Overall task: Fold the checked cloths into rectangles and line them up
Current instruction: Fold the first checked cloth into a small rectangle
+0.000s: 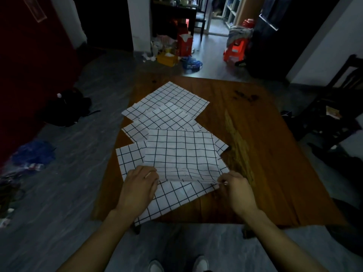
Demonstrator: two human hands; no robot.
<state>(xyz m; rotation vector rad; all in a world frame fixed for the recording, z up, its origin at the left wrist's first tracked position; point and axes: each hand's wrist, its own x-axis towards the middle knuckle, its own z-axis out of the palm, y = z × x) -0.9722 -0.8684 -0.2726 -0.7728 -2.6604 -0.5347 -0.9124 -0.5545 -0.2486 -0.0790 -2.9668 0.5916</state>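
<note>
Several white cloths with a black check lie overlapping on the left half of a brown wooden table (265, 146). The top cloth (181, 154) lies nearest me, its near edge lifted and rumpled. My left hand (138, 190) grips that edge at its left corner. My right hand (236, 188) pinches the same edge at the right corner. Under it another checked cloth (172, 199) spreads to the table's front edge. More checked cloths (170, 107) lie farther back, flat and askew.
The table's right half is bare wood with dark stains (245, 97) near the back. A dark chair (337, 107) stands at the right. Clutter covers the floor: red boxes (184, 43), an orange stool (235, 51), dark bags (64, 108) at the left.
</note>
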